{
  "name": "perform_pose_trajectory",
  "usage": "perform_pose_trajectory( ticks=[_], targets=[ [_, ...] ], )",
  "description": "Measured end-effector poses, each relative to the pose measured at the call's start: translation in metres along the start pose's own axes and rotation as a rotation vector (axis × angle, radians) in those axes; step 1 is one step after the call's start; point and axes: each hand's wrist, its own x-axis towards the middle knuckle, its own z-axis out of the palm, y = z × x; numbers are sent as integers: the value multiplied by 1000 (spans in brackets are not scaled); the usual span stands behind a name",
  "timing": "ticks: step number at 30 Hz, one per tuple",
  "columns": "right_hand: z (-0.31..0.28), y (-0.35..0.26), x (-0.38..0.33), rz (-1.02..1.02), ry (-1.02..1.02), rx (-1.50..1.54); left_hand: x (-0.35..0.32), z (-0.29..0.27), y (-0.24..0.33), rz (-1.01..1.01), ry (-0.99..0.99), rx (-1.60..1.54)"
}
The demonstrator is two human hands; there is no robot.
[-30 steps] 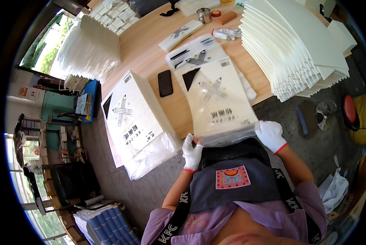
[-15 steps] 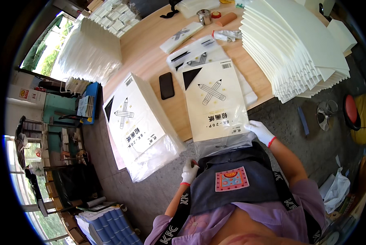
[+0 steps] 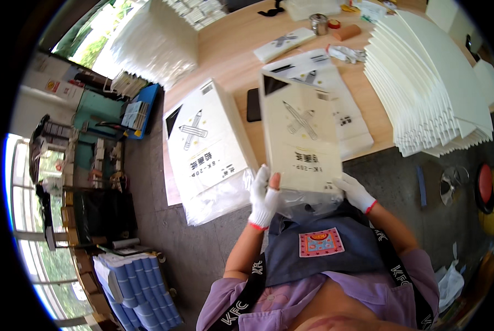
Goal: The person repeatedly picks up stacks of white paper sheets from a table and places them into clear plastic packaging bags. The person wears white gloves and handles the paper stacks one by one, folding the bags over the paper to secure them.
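Observation:
A clear-bagged cream paper packet (image 3: 305, 143) with a crossed-pencils picture and a black corner is tilted up at the table's near edge, slightly blurred. At its lower right edge, my right hand (image 3: 355, 192), in a white glove, is closed on it; some of its fingertips are hidden. Beside the lower left edge is my left hand (image 3: 264, 199), gloved with a bare thumb tip. Its fingers stretch upward and the thumb stands apart, overlapping the packet's face. Loose clear plastic (image 3: 307, 204) hangs from the packet's bottom, in front of my apron.
A pile of similar bagged packets (image 3: 208, 138) lies to the left, overhanging the table (image 3: 225, 60). Flat printed bags (image 3: 352, 113) and a partly covered black phone (image 3: 253, 105) are behind the held packet. A tall stack of cream sheets (image 3: 423, 94) fills the right side; a red-seated stool (image 3: 484, 187) stands beyond.
My left hand has come up from beside the apron to the packet's left edge. The packet has tilted up off the table, my right hand still at its lower right edge. The view has shifted.

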Motion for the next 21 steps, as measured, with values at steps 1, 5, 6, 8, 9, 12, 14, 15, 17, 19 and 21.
perform_pose_trajectory(
  ticks=[1,5,6,8,9,12,14,15,17,19,21],
  targets=[
    [20,-8,15,19,-65,47,-4,-19,0,39,50,49],
    [107,-54,88,-322,-210,-471,-10,-102,45,-12,526,-103],
    [130,-60,112,-253,-277,-511,0,-125,45,123,575,-69],
    [180,-74,139,-131,-372,-671,7,-177,27,219,651,32],
    [202,-87,138,-88,-387,-789,7,-200,7,186,669,94],
    [224,-83,139,-192,-280,-1189,5,-231,-53,-350,530,836],
    [227,-84,130,-204,-254,-1320,2,-210,-54,-489,446,1096],
    [224,-86,120,-224,-262,-1380,0,-212,-61,-452,499,1108],
    [211,-95,95,-193,-316,-1441,2,-205,-60,-224,582,1170],
    [182,-72,81,-163,-335,-1584,13,-190,-36,185,632,1238],
    [144,-56,64,-45,-440,-1488,25,-136,8,437,613,913]
  ],
)
